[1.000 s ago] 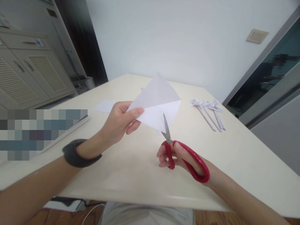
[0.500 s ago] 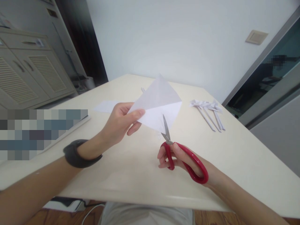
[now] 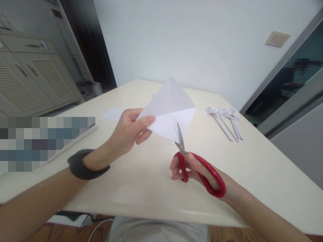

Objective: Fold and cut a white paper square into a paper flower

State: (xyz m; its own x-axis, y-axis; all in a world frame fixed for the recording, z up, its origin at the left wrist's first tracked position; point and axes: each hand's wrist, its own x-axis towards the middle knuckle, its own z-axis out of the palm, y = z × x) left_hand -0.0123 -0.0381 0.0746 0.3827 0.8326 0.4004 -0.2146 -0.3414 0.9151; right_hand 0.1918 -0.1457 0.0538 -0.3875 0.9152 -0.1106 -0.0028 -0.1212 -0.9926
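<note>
Left hand (image 3: 128, 131) pinches the folded paper (image 3: 169, 112) at its left corner, thumb on top, fingers underneath. The paper is a white sheet creased across the middle, held up off the desk (image 3: 141, 181), roughly over the desk's centre, one point toward the far edge and one toward the near edge. The upper half reads grey, the lower half brighter white.

Right hand (image 3: 194, 171) is closed around the scissors (image 3: 195, 161): thumb through one red handle loop, fingers through the other. The blades point up and away from the person, slightly apart, and the tips sit at the paper's lower point. Whether the blades are actually biting into the sheet or just lying in front of it can't be told from this angle; probably in contact.

The left wrist wears a dark band (image 3: 83, 164).

Other things on the desk:
- a flat white sheet (image 3: 112, 114) lying behind the left hand, toward the far left corner
- a bunch of rolled paper sticks with folded heads (image 3: 224, 119) near the right edge, well apart from both hands
- a thin strip or ruler-like edge (image 3: 75, 137) along the left edge, partly hidden by a blurred patch

A small pale scrap (image 3: 172, 145) lies on the desk just below the paper's lower point, beside the blades.

Off the desk: a cabinet with slatted doors (image 3: 32, 84) at left, a white wall behind.
</note>
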